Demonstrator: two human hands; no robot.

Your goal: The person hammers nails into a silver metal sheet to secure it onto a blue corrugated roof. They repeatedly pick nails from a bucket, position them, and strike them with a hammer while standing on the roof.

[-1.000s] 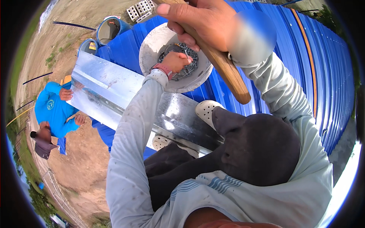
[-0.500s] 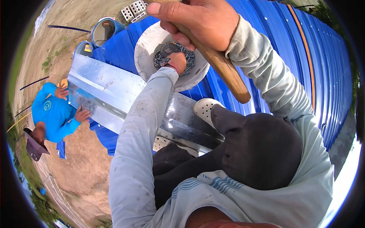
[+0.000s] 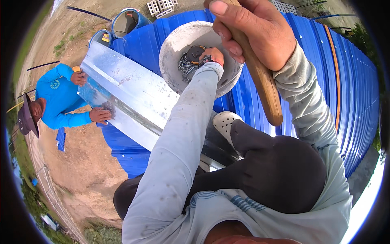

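High at the right, my right hand (image 3: pixel 264 34) grips a wooden handle (image 3: pixel 264 93) that slants down beside a pale, cement-stained bucket (image 3: pixel 174 38). My left hand (image 3: pixel 212 56) is inside the bucket, fingers curled against a dark round object with a yellow edge (image 3: pixel 195 52), possibly a tape measure; what they hold is hidden. Loose nails (image 3: pixel 187 67) lie around it. A long bent galvanized metal sheet (image 3: pixel 130 91) runs below and left of the bucket, partly hidden by my left forearm. My white clog (image 3: pixel 222 124) is under the bucket, near the sheet.
Blue ribbed metal roofing (image 3: pixel 317 97) surrounds me, with an orange strip (image 3: pixel 335 77) along it. At left, a co-worker in blue (image 3: pixel 61 101) has both hands on the sheet's far end. Blue drums (image 3: pixel 126 24) and concrete blocks (image 3: pixel 161 8) stand on the dirt beyond.
My left hand has gone deeper into the bucket, onto the dark object. The co-worker's lower hand has moved onto the sheet. The whole view has shifted, with the bucket and handle farther right.
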